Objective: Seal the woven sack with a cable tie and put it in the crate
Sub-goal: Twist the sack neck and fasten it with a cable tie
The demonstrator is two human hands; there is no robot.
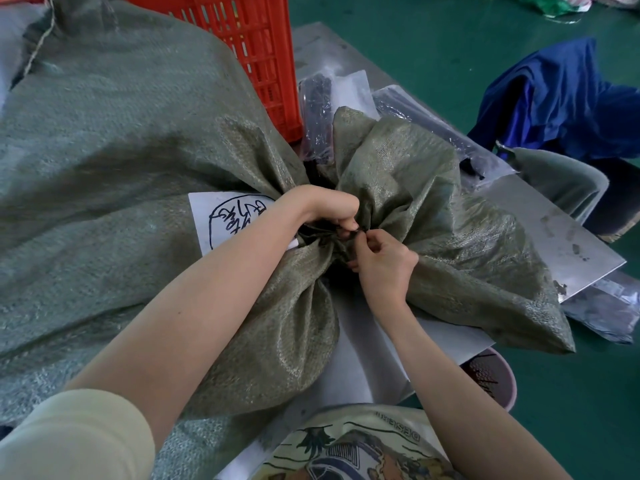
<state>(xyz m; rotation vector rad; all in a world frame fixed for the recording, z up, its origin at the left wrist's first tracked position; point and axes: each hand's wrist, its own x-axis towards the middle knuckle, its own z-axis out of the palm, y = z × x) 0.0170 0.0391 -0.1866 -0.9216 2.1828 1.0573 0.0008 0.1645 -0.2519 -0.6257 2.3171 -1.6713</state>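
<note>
Sealing step: the cable tie point(325, 233) is being closed around the gathered neck of the woven sack point(104, 133).

The left hand point(327, 207) clenches the neck and the right hand point(384, 261) pinches the tie end; next, I judge, pull tight, then lift into the red crate point(249, 39), far behind.

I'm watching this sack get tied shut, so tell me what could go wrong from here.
The gathered neck of the woven sack is thick, so the cable tie pinched between left hand and right hand might cinch loosely. The bulky sack may not fit the red crate.
</note>
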